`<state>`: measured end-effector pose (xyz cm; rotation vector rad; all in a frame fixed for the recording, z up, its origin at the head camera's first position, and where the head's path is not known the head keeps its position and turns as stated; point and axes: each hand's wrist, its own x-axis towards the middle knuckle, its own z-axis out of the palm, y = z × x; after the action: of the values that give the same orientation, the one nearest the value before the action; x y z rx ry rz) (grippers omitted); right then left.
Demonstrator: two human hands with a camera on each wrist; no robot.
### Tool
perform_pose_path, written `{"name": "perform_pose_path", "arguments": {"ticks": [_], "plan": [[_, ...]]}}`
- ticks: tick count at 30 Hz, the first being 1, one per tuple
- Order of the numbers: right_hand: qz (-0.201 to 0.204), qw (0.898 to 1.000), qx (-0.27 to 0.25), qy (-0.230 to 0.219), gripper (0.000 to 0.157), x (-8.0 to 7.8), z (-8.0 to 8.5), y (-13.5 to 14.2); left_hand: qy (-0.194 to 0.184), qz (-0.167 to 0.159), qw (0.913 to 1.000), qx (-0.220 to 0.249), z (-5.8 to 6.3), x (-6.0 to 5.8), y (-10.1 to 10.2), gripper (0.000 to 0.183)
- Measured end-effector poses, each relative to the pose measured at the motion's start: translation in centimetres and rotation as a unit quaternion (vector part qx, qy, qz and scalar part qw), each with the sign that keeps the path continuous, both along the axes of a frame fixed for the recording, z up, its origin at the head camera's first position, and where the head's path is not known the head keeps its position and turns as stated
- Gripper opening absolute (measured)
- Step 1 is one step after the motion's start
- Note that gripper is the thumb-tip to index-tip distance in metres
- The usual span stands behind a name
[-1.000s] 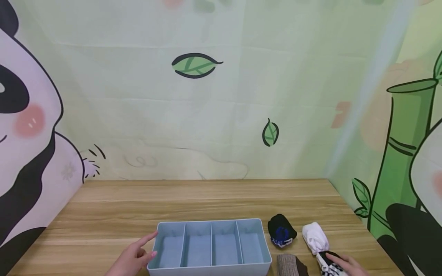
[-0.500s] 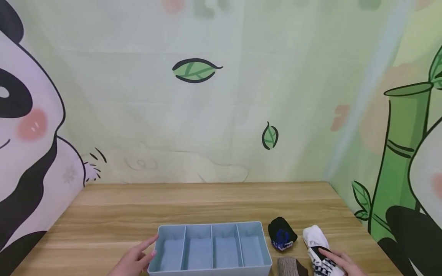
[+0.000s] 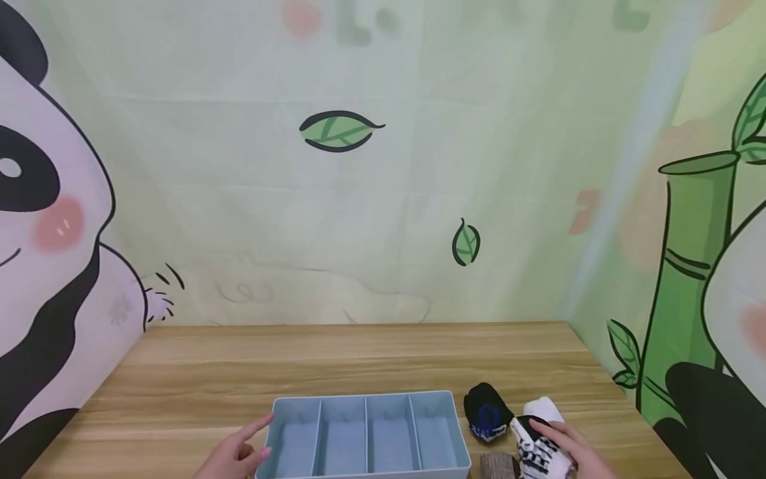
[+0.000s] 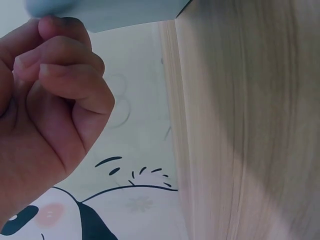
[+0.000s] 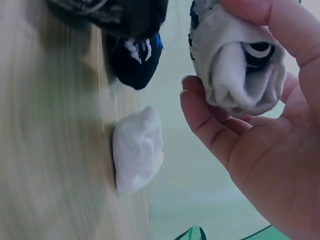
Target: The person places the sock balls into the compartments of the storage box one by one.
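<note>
A rolled pair of black-and-white patterned socks (image 3: pixel 541 452) is in my right hand (image 3: pixel 577 452), thumb and fingers around it. In the right wrist view the white rolled end of these socks (image 5: pixel 245 75) faces the camera, lifted off the table. My left hand (image 3: pixel 230 456) is at the left end of the pale blue divided box (image 3: pixel 359 399); its index finger and thumb touch the box there. Seen from the left wrist, the other fingers of my left hand (image 4: pixel 65 95) are curled beneath the box (image 4: pixel 125 12), with nothing visible in them.
Right of the box lie a black sock roll with blue (image 3: pixel 487 412) and a brown-grey sock roll (image 3: pixel 498 466), cut off by the frame's lower edge. Behind the patterned socks sits a white sock roll (image 3: pixel 546 409). The wooden table (image 3: pixel 359 356) meets a printed wall cloth (image 3: pixel 371 219).
My right hand has brought the patterned socks left and up from beside the white roll, and they now partly cover it. My left hand stays at the box. The head view has tilted slightly upward.
</note>
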<state>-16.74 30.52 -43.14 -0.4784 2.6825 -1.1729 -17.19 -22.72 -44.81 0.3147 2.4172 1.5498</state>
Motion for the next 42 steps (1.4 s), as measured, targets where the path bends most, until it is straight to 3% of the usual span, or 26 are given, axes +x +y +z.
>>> {"name": "perform_pose_path", "arguments": {"ticks": [3, 9, 14, 17, 25, 31, 42], "plan": [[0.003, 0.999, -0.001, 0.044, 0.066, -0.1, -0.2, -0.7, -0.009, 0.017, 0.9998, -0.007, 0.2, 0.2, 0.3, 0.063], [0.013, 0.993, -0.002, 0.118, 0.068, -0.2, -0.1, -2.2, 0.0, 0.013, 0.9999, -0.011, 0.6, 0.4, 0.5, 0.061], [-0.006, 0.994, 0.001, 0.11, 0.071, -0.3, 0.7, -3.8, -0.001, 0.006, 0.9999, -0.01, 0.6, 0.4, 0.4, 0.061], [-0.006, 0.996, -0.027, 0.086, 0.071, -0.3, 1.0, -4.5, 0.007, 0.003, 0.9999, -0.014, 0.7, 0.5, 0.4, 0.061], [0.015, 0.991, -0.05, 0.122, 0.072, -0.8, 1.1, -6.2, -0.009, 0.017, 0.9997, -0.014, 0.9, 0.5, 0.6, 0.06], [0.008, 0.996, -0.034, 0.081, 0.074, -1.3, 1.2, -7.1, -0.009, 0.019, 0.9996, -0.019, 1.1, 0.5, 0.6, 0.06], [0.036, 0.992, -0.045, 0.11, 0.069, -1.8, 0.9, -8.7, 0.004, 0.006, 0.9999, -0.013, 0.8, 0.5, 0.5, 0.061]]}}
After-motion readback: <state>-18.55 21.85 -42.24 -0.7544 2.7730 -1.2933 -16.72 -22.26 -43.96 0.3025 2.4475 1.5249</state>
